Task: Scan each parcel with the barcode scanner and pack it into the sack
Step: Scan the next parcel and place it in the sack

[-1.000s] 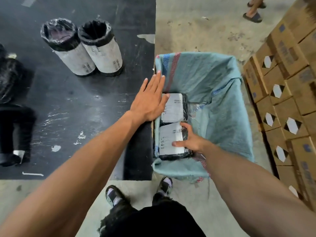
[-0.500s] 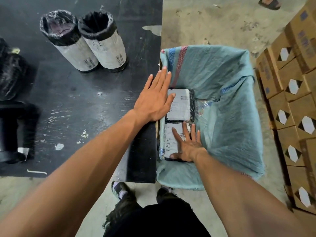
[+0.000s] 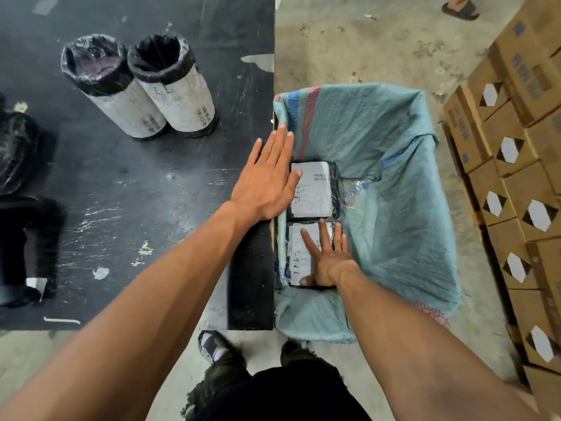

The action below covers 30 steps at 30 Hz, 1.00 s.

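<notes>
A teal woven sack [image 3: 403,208] stands open beside the black table [image 3: 136,192]. Two flat black-wrapped parcels with white labels lie side by side on the sack's bottom along its left wall: the far parcel [image 3: 317,192] and the near parcel [image 3: 296,253]. My right hand [image 3: 326,258] lies flat, fingers spread, on the near parcel. My left hand [image 3: 267,177] rests flat on the table's right edge, fingers straight, its thumb over the far parcel's label. No barcode scanner is in view.
Two cylindrical parcels [image 3: 142,86] with black-wrapped tops stand on the table's far side. Black-wrapped bundles [image 3: 18,208] lie at the table's left edge. Stacked cardboard boxes [image 3: 516,177] line the right. Another person's sandalled foot [image 3: 460,7] is at the top. My feet [image 3: 212,347] are below.
My right hand has let go of the near parcel's side and laid itself flat on top of it. My left hand stays on the table's edge.
</notes>
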### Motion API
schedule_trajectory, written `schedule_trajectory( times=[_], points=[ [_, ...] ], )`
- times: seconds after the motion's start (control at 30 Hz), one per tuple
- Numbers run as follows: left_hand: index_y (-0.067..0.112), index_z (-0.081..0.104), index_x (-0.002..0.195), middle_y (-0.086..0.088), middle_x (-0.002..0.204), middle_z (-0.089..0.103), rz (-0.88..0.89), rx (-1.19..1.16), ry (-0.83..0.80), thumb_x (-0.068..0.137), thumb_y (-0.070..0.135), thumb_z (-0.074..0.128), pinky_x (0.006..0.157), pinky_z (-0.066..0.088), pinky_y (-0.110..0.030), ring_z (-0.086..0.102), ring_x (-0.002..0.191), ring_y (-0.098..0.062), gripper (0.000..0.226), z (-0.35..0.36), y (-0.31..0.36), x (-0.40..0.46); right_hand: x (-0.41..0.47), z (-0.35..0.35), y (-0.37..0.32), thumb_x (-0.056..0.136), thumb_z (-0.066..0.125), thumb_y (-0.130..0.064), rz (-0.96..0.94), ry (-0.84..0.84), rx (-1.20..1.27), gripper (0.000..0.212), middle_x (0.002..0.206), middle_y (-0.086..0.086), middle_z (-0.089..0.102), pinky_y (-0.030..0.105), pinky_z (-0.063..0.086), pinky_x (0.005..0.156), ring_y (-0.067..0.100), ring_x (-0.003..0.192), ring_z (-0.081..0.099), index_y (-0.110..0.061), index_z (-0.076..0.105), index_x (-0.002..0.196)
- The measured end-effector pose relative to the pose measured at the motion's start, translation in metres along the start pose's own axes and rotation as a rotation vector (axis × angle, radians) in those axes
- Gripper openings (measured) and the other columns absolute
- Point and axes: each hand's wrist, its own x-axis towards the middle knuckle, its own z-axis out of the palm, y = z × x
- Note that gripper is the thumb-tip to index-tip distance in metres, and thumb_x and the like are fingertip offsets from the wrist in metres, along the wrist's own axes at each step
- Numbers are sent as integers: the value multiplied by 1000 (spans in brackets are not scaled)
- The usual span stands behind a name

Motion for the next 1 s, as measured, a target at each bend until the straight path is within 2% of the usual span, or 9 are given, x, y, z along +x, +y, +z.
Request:
schedule_trajectory(
  times=[0.13,0.23,0.4,0.6,0.67,0.73,0.83,0.9,1.0],
  points=[
    [9,-1,160,-8,168,-9,3,-17,1,107,44,21,125,-5,-40,-7,155,-18,68,-1,2,-2,-12,-20,5,97,58,-70,-57,36,96,115,159,11,-51,58,-15,128,43,151,-40,-40,-35,159],
    [11,-3,161,-7,168,-12,-3,-23,-4,107,45,22,125,-7,-39,-9,155,-17,68,-2,0,-2,-22,-39,10,103,52,-65,-85,161,197,105,164,15,-44,55,-15,129,38,154,-36,-36,-28,164],
    [12,-1,161,-7,167,-12,-5,-41,-13,107,46,23,125,-7,-38,-9,154,-17,68,-2,-1,-1,-51,-64,23,106,42,-66,-74,381,365,92,171,13,-34,48,-12,131,28,160,-29,-34,-17,168],
    [8,3,160,-11,167,-9,1,-144,-52,107,43,29,124,-9,-39,-7,155,-21,69,-16,2,-6,-93,-82,26,102,45,-70,-20,608,480,92,178,16,-7,53,7,132,35,165,-3,-33,-3,171],
    [7,7,160,-16,167,-1,14,-160,-75,105,45,34,125,-1,-42,3,155,-26,72,-28,1,-8,-114,-91,19,102,48,-68,-21,687,525,91,178,14,3,51,13,132,33,165,4,-29,3,171],
    [5,22,156,-21,162,22,64,-113,-4,100,44,44,122,17,-44,27,147,-35,72,-44,-5,-12,-134,-102,7,102,49,-66,-19,767,552,91,176,13,13,48,18,131,30,163,13,-22,9,171],
    [3,52,136,-17,130,58,184,-85,235,94,36,55,102,40,-43,56,117,-36,54,-78,-23,-22,-162,-122,-21,102,50,-64,-12,877,578,88,172,12,22,44,24,128,29,160,25,-17,17,169],
    [2,62,121,-14,109,66,236,-111,409,90,31,61,89,45,-43,62,99,-35,43,-105,-39,-26,-177,-138,-45,101,51,-67,-26,940,596,86,171,10,26,46,31,126,29,156,33,-20,22,167],
    [-1,66,112,-15,98,68,252,-107,612,84,29,65,83,45,-39,64,90,-35,41,-151,-72,-33,-196,-166,-89,98,51,-71,-75,1041,568,84,165,7,36,47,38,120,27,149,44,-22,31,162]
  ],
)
